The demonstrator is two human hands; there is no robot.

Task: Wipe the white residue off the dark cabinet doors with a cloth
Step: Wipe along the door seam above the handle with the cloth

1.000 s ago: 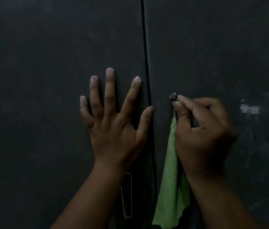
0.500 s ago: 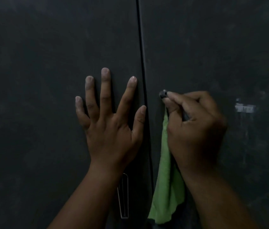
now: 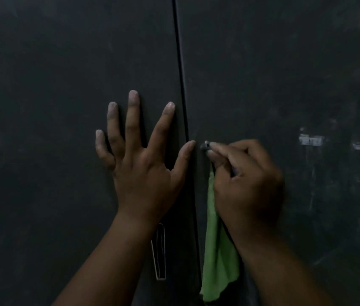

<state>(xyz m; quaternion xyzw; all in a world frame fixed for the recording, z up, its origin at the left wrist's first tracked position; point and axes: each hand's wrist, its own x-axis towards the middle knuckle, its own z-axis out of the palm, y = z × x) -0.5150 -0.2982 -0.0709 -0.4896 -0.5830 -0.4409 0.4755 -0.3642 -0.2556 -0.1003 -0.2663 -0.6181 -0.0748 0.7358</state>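
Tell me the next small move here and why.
Probably let go of the small knob and carry the green cloth right to the white patch. The right hand pinches the knob while the cloth just hangs under it, wiping nothing; the left hand lies flat on the left door, and that patch plainly remains.

Left hand [image 3: 143, 173] left of seam [image 3: 181, 85], cloth [image 3: 216, 257] right

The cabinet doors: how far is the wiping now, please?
Done: nothing can be called finished; the left door shows only faint smudges.
In hand: the left hand rests flat on it, while the right hand pinches a small key-like part; the green cloth hangs from it, not wiping.
Left: white residue on the right door.
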